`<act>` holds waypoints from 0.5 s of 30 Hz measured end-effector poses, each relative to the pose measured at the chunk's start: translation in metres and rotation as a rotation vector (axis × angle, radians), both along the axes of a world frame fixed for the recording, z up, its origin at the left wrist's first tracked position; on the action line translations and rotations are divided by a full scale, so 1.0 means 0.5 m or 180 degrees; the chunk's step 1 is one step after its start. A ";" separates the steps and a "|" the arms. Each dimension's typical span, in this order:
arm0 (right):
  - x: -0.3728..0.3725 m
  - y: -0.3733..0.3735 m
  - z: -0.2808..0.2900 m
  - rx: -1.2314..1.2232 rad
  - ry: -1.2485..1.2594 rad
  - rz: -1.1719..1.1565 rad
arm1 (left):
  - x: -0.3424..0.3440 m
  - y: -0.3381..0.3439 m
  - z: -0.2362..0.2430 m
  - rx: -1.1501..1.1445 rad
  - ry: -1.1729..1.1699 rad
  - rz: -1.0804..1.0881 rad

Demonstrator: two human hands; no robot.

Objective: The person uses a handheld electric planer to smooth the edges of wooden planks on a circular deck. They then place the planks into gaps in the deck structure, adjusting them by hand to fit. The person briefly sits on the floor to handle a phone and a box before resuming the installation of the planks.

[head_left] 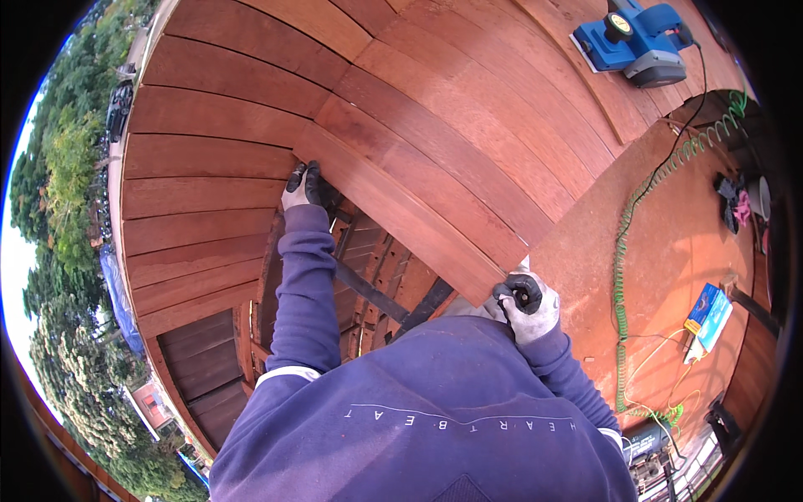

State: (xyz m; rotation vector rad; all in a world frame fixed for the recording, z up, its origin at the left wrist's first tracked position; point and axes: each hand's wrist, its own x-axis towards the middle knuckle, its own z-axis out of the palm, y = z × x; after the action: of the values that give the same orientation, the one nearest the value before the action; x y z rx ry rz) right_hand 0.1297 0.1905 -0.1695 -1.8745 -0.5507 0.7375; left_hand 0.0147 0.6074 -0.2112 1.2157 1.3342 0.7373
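Observation:
A long reddish-brown board [401,213] lies diagonally beside the laid planks [460,167], along the edge of an opening with wooden framing and dark strips [368,289] below. My left hand [301,182], in a grey and black glove, grips the board's upper-left end, fingers bent over it. My right hand [527,305], gloved alike, is curled at the board's lower-right end, closed on it. My torso in a purple sweatshirt hides part of the opening.
A blue electric planer [636,52] sits at the upper right. A coiled green hose [621,301] and cables cross the tan panel [585,243] at right, beside blue boxes [707,314] and a dark bundle [728,197]. The structure's left edge drops toward trees [71,167].

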 end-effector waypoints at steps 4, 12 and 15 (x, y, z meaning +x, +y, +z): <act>0.002 0.005 0.011 0.0019 0.0252 -0.0100 | 0.037 -0.052 0.053 -0.0245 -0.0394 0.0174; -0.001 0.004 0.005 -0.0022 0.0248 -0.0169 | 0.020 -0.033 0.033 -0.0071 -0.0209 0.0123; 0.001 0.007 0.011 -0.0103 0.0224 -0.0163 | 0.026 -0.041 0.040 -0.0222 -0.0270 0.0255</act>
State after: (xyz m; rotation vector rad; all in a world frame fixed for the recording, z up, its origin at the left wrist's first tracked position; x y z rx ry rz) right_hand 0.1302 0.1941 -0.1641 -1.8782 -0.4469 0.7795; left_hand 0.0277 0.5870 -0.1910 1.0696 1.3338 0.7843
